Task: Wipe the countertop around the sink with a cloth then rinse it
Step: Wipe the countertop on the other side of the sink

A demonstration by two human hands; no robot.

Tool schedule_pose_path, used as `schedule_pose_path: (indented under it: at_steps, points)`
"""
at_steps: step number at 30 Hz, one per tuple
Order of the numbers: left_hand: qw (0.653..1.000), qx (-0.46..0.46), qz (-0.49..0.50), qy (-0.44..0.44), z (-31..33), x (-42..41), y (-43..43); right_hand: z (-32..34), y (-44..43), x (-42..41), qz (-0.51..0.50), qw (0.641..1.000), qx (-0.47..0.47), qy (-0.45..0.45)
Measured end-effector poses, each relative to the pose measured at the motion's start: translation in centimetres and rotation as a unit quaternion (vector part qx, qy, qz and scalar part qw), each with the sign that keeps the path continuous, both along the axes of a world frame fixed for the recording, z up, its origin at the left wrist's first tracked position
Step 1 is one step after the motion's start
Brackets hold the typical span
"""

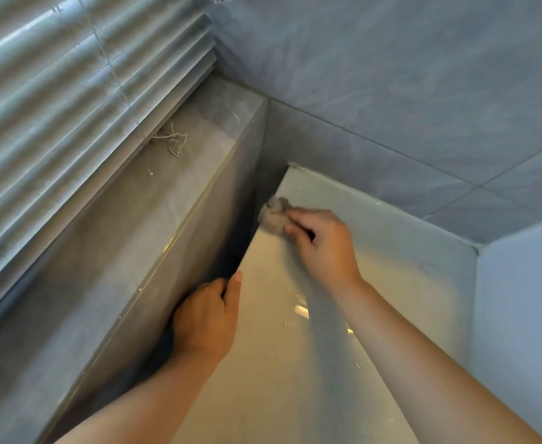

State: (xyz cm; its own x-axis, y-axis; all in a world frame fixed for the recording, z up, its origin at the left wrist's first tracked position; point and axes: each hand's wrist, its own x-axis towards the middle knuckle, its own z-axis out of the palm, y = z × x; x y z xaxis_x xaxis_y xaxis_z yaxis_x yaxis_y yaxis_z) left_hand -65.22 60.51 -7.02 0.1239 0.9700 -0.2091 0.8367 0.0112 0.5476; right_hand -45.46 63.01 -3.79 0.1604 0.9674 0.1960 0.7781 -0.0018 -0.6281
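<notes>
A glossy pale countertop runs from the bottom of the head view up into a tiled corner. My right hand presses a small bunched grey cloth onto the countertop's left edge near that far corner. My left hand grips the same left edge lower down, thumb lying on top and fingers curled over the side into the dark gap. No sink or tap shows in this view.
A grey tiled ledge lies left of the gap, under closed window blinds, with a loose blind cord on it. Blue-grey wall tiles back the counter. A pale raised panel stands at the right.
</notes>
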Motion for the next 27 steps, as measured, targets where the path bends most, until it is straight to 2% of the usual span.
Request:
schedule_pose_path:
  at_steps: [3, 6, 8, 11, 17, 19, 22, 27]
  points:
    - [1.0, 0.006, 0.0, 0.014, 0.2, 0.1, 0.0, 1.2, -1.8, -0.3, -0.002, 0.998, -0.039, 0.041]
    - [1.0, 0.016, 0.003, 0.019, 0.2, 0.2, -0.1, 2.6, -0.6, 1.7, -0.086, 0.994, 0.024, 0.062]
    - [1.0, 0.018, 0.003, 0.016, 0.3, 0.2, -0.1, 3.1, 0.8, 3.5, -0.113, 0.992, 0.051, 0.034]
    - [1.0, 0.022, 0.005, 0.017, 0.3, 0.3, -0.1, 2.6, 2.4, 6.1, -0.123, 0.991, 0.043, -0.016]
    - [1.0, 0.028, 0.008, 0.01, 0.2, 0.3, -0.1, 0.2, 2.4, 7.5, -0.091, 0.987, 0.05, -0.12]
    - [1.0, 0.028, 0.008, 0.011, 0.2, 0.3, -0.1, -0.7, 2.2, 7.3, -0.111, 0.989, 0.05, -0.088]
    - [0.999, 0.032, 0.012, 0.016, 0.1, 0.4, -0.1, -1.2, 1.9, 6.8, -0.16, 0.986, 0.035, 0.006]
    - [0.999, 0.033, 0.012, 0.018, 0.1, 0.4, -0.2, -1.5, -1.3, 4.8, -0.164, 0.985, 0.035, 0.028]
